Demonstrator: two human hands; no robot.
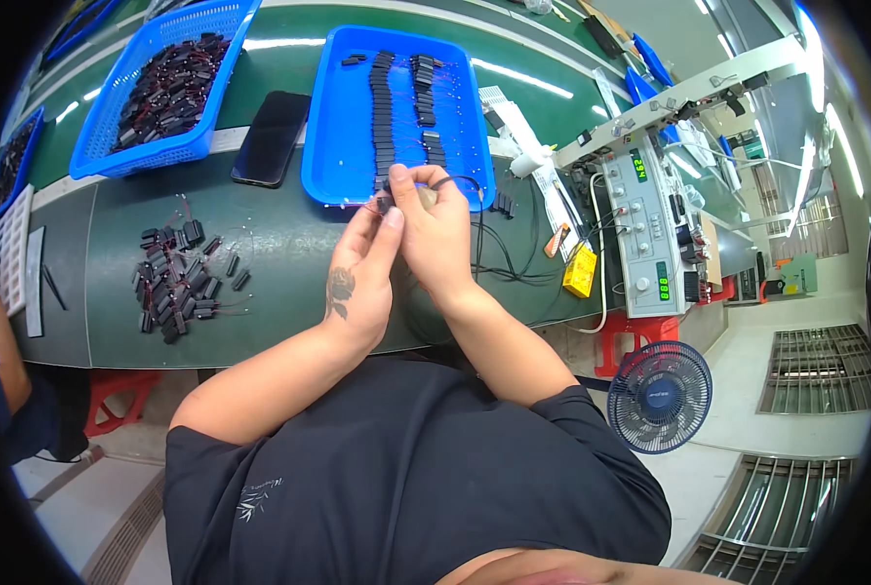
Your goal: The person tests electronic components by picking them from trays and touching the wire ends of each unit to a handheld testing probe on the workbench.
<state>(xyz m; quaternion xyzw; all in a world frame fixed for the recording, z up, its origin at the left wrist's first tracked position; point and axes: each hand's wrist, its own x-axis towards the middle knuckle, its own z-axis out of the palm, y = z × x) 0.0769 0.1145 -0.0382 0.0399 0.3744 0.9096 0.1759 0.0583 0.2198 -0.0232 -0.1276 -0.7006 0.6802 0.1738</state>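
Note:
My two hands meet in front of the near edge of a blue tray [315, 146]. Between the fingertips of my left hand [365, 252] is a small black block [385, 204], with thin wires by it. My right hand [438, 239] is closed beside it, thumb and fingertips against the block. A black cable [463, 179] passes at its fingers, and whatever else lies inside that grip is mostly hidden. Inside the tray, similar black blocks [384, 107] stand in columns, their thin wires spread out. A loose pile of such blocks [177, 278] lies on the green bench left of my hands.
A black phone [271, 138] lies left of the tray. Behind it stands a blue basket [167, 161] full of wired blocks. To the right are a bench instrument [640, 234], a yellow box [580, 271] and a fan [659, 397]. Another person's arm [4, 331] shows at far left.

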